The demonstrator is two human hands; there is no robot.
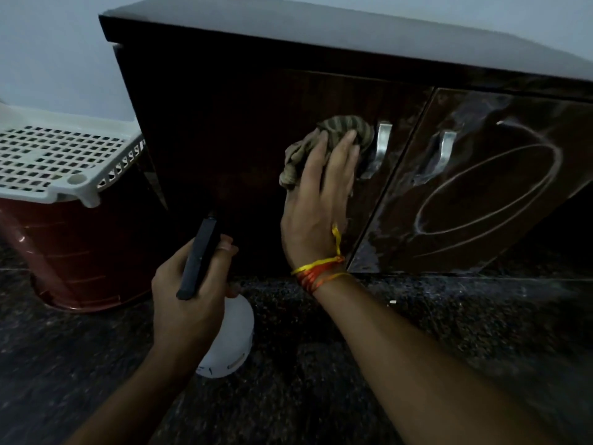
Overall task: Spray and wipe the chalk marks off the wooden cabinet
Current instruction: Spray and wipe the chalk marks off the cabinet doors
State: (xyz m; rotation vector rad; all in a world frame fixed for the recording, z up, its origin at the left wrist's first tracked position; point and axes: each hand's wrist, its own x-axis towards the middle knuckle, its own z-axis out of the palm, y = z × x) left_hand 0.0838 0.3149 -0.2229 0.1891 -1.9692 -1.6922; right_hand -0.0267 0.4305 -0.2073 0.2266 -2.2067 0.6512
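While the right hand (316,200) presses a crumpled striped cloth (324,142) flat-fingered against the dark wooden cabinet's clean-looking left door (224,139), the left hand (189,281) grips a white spray bottle (227,342), and the right door's white chalk loops (487,191) remain unwiped.

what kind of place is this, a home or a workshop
Probably a room in a home: a low wooden cabinet with metal door handles stands on a speckled stone floor, with a lidded plastic laundry-style bin beside it.
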